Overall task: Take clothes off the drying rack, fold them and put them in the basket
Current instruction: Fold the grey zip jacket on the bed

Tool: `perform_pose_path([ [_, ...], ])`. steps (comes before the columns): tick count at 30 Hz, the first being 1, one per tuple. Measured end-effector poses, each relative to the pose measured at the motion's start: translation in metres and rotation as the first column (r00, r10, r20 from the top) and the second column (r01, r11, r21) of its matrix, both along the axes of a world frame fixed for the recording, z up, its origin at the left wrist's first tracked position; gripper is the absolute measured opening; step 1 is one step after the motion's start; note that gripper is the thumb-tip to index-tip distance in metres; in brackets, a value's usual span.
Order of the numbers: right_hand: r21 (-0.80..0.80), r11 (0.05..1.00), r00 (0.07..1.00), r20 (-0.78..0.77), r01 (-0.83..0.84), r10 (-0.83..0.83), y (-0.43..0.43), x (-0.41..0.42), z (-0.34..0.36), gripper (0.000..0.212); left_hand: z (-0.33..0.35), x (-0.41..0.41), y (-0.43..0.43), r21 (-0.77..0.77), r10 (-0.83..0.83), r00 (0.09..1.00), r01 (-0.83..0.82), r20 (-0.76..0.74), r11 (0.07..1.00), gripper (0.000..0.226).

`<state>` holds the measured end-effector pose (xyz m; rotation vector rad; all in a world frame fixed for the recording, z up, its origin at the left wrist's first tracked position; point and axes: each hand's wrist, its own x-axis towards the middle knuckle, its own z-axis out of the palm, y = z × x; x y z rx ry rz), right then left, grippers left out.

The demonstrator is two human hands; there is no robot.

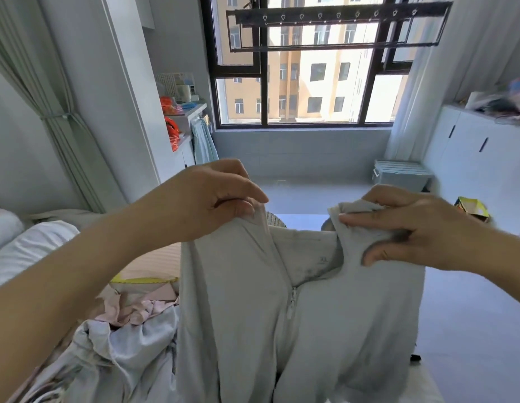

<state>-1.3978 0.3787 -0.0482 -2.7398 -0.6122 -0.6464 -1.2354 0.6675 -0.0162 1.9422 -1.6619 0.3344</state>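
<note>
Pale grey thin cloth: the zip jacket (325, 330) hangs in front of me. My left hand (212, 199) pinches one shoulder and my right hand (412, 231) grips the collar side, fingers (369, 221) curled on fabric. I judge folding is about to start. Next I'd lay it flat and square the sleeves. The neck tag (324, 260) seems to read XL.

The grey zip jacket (325, 330) runs off the bottom edge with its hem out of view, the collar label (324, 260) is too small to read reliably — and the clutter (505, 103) on the white cabinet (468, 135) is blurred beyond identification.
</note>
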Motion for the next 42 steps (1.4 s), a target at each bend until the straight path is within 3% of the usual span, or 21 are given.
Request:
perform_pose_path([
  [5, 0.125, 0.988, 0.936, -0.349, 0.087, -0.039, -0.006, 0.042, -0.074, 0.049, -0.085, 0.033, -0.025, 0.297, 0.137, 0.979, -0.088, -0.148, 0.951, 0.022],
  [8, 0.024, 0.99, 0.788, -0.609, 0.139, -0.096, -0.006, 0.074, -0.134, 0.039, -0.148, 0.052, -0.035, 0.526, 0.29, 0.936, -0.146, -0.202, 0.838, 0.027],
  [10, -0.043, 0.984, 0.699, -0.698, 0.174, -0.154, -0.005, 0.099, -0.175, 0.039, -0.187, 0.067, -0.043, 0.593, 0.341, 0.911, -0.146, -0.231, 0.792, 0.029],
  [15, -0.135, 0.907, 0.662, -0.642, 0.398, -0.386, -0.002, 0.165, -0.258, 0.061, -0.267, 0.121, -0.062, 0.676, 0.551, 0.83, -0.358, -0.087, 0.645, 0.041],
  [19, -0.121, 0.778, 0.531, -0.665, 0.617, -0.525, 0.003, 0.178, -0.321, 0.077, -0.338, 0.152, -0.058, 0.617, 0.701, 0.693, -0.48, -0.168, 0.623, 0.058],
  [22, -0.131, 0.743, 0.41, -0.765, 0.656, -0.497, 0.013, 0.151, -0.384, 0.082, -0.399, 0.134, -0.042, 0.691, 0.731, 0.634, -0.41, -0.253, 0.595, 0.068],
  [26, -0.221, 0.761, 0.21, -0.881, 0.611, -0.424, 0.028, 0.093, -0.461, 0.087, -0.478, 0.086, -0.005, 0.81, 0.773, 0.561, -0.282, -0.296, 0.515, 0.07],
  [28, -0.245, 0.767, 0.153, -0.901, 0.593, -0.406, 0.036, 0.067, -0.487, 0.086, -0.507, 0.062, 0.013, 0.848, 0.798, 0.521, -0.233, -0.304, 0.475, 0.07],
  [34, -0.253, 0.832, 0.139, -0.922, 0.493, -0.362, 0.069, 0.019, -0.544, 0.086, -0.568, -0.009, 0.036, 0.879, 0.781, 0.532, -0.13, -0.327, 0.458, 0.071],
  [39, -0.227, 0.933, 0.264, -0.916, 0.28, -0.302, 0.095, -0.02, -0.603, 0.097, -0.633, -0.06, 0.038, 0.893, 0.665, 0.666, 0.003, -0.338, 0.45, 0.084],
  [41, -0.202, 0.955, 0.393, -0.877, 0.218, -0.276, 0.098, -0.03, -0.624, 0.11, -0.657, -0.075, 0.038, 0.896, 0.592, 0.732, 0.058, -0.339, 0.441, 0.088],
  [42, -0.197, 0.965, 0.406, -0.878, 0.175, -0.253, 0.098, -0.034, -0.635, 0.116, -0.667, -0.081, 0.037, 0.896, 0.538, 0.773, 0.085, -0.336, 0.437, 0.094],
])
